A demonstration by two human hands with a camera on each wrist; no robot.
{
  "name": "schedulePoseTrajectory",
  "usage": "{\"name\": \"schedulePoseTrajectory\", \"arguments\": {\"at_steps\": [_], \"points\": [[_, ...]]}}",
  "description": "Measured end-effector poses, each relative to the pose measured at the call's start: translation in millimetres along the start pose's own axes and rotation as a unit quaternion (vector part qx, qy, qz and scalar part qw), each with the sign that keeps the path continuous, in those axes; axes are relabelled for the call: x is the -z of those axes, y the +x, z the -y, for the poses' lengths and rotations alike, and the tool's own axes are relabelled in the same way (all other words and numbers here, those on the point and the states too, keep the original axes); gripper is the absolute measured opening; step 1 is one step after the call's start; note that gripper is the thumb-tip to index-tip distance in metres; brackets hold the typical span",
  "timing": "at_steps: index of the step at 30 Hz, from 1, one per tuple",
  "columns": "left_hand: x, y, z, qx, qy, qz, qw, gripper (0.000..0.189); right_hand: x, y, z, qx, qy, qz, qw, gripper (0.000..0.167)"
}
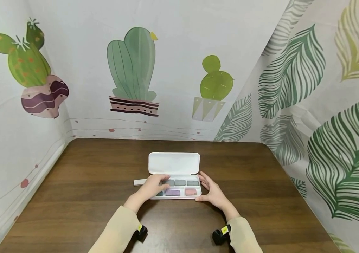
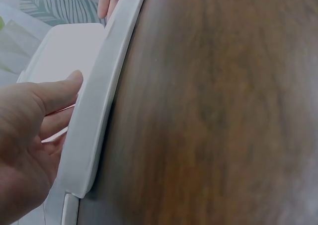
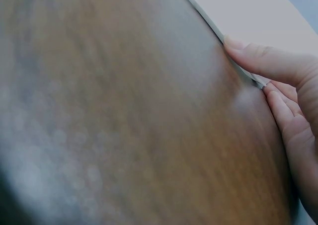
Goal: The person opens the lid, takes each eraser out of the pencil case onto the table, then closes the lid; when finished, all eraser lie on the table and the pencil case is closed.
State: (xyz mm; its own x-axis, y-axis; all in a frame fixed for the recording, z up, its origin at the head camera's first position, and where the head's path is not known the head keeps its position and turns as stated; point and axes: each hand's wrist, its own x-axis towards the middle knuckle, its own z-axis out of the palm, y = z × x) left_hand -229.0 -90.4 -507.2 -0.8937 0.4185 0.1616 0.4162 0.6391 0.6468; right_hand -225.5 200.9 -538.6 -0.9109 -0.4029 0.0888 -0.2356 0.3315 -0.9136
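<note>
A white paint box (image 1: 177, 198) lies on the table with its lid (image 1: 174, 163) raised at the back. In its compartments sit grey blocks (image 1: 180, 182), a purple block (image 1: 173, 192), a pink block (image 1: 190, 192) and a partly covered dark teal one (image 1: 160, 193). My left hand (image 1: 149, 186) reaches over the box's left half, thumb and fingers beside a grey block; I cannot tell whether it pinches that block. At the right end my right hand (image 1: 214, 194) grips the box, thumb at the front corner, fingers along the side toward the back.
A narrow white strip (image 1: 139, 182) sticks out beyond the box's left end. Under everything is a brown wooden table (image 1: 103, 161) with rounded back corners. Fabric printed with cacti and leaves (image 1: 173, 70) hangs behind it and along both sides.
</note>
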Motion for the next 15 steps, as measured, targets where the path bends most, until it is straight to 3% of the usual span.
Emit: {"name": "schedulePoseTrajectory", "arguments": {"at_steps": [7, 15], "points": [[-2.2, 2.6, -0.6, -0.026, 0.012, -0.015, 0.9995, 0.026, 0.7, 0.5, 0.8, 0.012, 0.002, 0.002, 0.9999, 0.107], [-5.0, 3.0, -0.4, -0.011, -0.043, -0.019, 0.9989, 0.027, 0.9, -1.2, 1.0, 0.003, 0.007, 0.005, 1.0000, 0.109]]}}
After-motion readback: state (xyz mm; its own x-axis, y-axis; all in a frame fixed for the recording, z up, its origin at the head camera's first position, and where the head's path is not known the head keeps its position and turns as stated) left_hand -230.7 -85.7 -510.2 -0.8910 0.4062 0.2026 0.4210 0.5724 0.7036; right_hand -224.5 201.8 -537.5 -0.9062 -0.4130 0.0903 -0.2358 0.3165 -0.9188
